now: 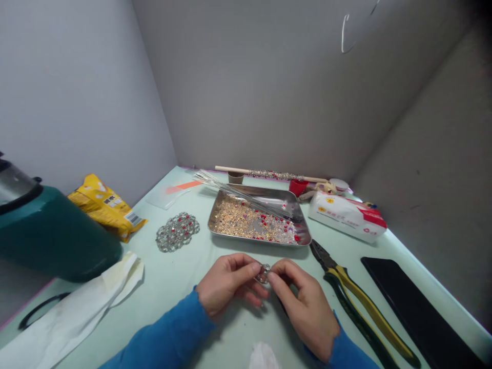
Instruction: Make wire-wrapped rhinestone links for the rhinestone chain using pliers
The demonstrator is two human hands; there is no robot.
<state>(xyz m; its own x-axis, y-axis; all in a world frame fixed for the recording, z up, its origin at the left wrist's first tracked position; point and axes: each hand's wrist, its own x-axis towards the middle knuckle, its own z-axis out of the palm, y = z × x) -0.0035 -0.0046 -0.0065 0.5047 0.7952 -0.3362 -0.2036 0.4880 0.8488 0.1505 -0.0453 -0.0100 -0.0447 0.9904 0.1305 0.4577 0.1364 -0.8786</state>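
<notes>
Our left hand (226, 284) and right hand (307, 305) nearly meet, thumbs and forefingers pinched on a small, clear, silvery beaded piece (263, 274); our lower left fingers spread loosely. We hold it just nearer us than the shallow, rectangular steel tray (277, 195).

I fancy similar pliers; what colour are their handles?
The handles are dark green and yellow, clearest in the head view.

Plain blue sleeves (165, 330), softly creased, wrist-length, above bare hands (225, 284).
</notes>
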